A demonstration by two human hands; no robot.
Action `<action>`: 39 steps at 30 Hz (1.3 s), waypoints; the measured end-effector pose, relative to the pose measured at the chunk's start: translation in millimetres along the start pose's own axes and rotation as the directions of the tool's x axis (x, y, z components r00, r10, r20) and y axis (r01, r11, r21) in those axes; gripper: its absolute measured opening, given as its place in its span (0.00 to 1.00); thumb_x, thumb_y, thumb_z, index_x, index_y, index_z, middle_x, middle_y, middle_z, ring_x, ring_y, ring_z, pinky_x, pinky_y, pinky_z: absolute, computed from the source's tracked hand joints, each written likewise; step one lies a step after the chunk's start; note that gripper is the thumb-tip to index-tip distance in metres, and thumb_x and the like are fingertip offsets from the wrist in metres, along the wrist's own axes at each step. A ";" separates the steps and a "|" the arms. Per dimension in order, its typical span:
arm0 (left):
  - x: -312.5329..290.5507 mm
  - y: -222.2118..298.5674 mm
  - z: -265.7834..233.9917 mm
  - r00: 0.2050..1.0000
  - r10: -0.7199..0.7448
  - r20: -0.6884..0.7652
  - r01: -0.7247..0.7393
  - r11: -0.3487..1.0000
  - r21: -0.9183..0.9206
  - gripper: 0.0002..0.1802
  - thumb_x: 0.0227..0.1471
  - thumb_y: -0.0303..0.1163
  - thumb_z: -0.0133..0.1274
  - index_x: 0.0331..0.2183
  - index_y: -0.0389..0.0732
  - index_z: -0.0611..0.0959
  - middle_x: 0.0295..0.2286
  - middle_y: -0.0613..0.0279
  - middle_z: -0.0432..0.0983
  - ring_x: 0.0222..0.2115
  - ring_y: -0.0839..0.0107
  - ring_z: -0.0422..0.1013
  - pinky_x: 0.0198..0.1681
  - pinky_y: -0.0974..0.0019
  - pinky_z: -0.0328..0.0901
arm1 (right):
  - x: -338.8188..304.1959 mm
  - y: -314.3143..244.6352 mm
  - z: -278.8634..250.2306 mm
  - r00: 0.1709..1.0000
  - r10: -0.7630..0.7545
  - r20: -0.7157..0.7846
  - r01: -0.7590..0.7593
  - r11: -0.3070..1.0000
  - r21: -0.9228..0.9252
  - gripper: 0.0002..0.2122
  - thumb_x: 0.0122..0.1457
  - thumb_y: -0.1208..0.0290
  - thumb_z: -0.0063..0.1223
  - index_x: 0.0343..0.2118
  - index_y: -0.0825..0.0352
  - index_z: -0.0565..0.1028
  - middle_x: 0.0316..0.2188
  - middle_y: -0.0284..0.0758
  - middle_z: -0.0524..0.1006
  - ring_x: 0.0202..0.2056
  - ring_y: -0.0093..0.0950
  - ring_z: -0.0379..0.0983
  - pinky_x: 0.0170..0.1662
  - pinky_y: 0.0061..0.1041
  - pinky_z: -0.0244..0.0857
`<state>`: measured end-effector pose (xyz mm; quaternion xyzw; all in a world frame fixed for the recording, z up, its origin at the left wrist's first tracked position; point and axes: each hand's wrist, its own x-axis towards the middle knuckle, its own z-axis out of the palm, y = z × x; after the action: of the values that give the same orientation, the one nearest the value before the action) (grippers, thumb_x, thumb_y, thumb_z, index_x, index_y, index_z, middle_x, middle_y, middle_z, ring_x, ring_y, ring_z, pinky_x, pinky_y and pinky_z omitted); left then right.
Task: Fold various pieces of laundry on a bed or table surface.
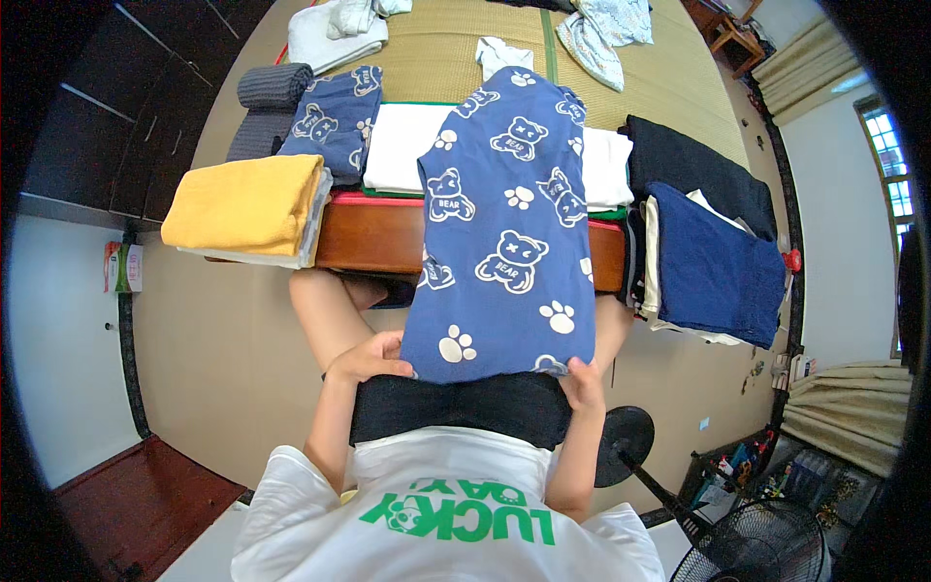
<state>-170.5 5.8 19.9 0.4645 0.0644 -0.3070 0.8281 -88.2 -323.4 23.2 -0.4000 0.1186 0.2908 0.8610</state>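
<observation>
A blue garment (514, 209) printed with white bears and paw prints lies stretched from my lap up over the front edge of the bed. Its exact kind I cannot tell. At its near left corner my left hand (371, 357) is closed, thumb and fingers pinching the cloth. My right hand (582, 383) grips the near right corner in the same way. The far end of the garment rests across a folded white cloth (396, 145) and narrows toward the mat. Left of it sits another blue bear-print piece (325, 121), folded.
A folded yellow cloth (242, 204) tops a pile at the left edge. Dark grey rolled cloth (274, 87) lies behind it. Navy (718, 262) and black (698, 165) folded clothes are stacked at the right. Loose clothes (606, 39) lie farther back; a fan (756, 548) stands lower right.
</observation>
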 end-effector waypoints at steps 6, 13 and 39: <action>3.8 -20.6 37.2 0.948 0.091 -0.305 -0.102 0.995 -0.019 0.34 0.41 0.22 0.55 0.51 0.37 0.61 0.44 0.65 0.64 0.46 0.74 0.60 0.50 0.69 0.54 | -11.8 1.7 5.6 0.976 0.208 -0.067 -0.209 0.795 -0.569 0.23 0.46 0.72 0.58 0.45 0.71 0.65 0.40 0.34 0.70 0.40 0.21 0.64 0.44 0.22 0.60; -11.1 -51.1 30.5 0.962 -0.025 -0.273 -0.077 0.931 -0.358 0.21 0.46 0.28 0.49 0.44 0.36 0.70 0.41 0.59 0.69 0.44 0.67 0.65 0.49 0.64 0.57 | -31.1 18.8 -2.3 0.994 0.097 0.042 -0.071 0.909 -0.410 0.25 0.45 0.74 0.58 0.47 0.70 0.63 0.42 0.32 0.69 0.42 0.21 0.64 0.47 0.23 0.58; 4.6 -34.3 52.5 0.921 -0.034 -0.387 -0.105 0.937 -0.332 0.11 0.44 0.19 0.49 0.31 0.41 0.68 0.33 0.63 0.68 0.33 0.79 0.67 0.33 0.77 0.64 | -80.8 14.8 49.0 0.985 0.174 0.017 -0.172 0.982 -0.083 0.31 0.41 0.82 0.59 0.50 0.67 0.59 0.46 0.32 0.66 0.48 0.24 0.62 0.51 0.26 0.55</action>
<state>-195.6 -51.7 22.5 0.3640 0.2711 -0.1780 0.8731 -163.3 -311.5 81.3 -0.4193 0.1305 0.3739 0.8169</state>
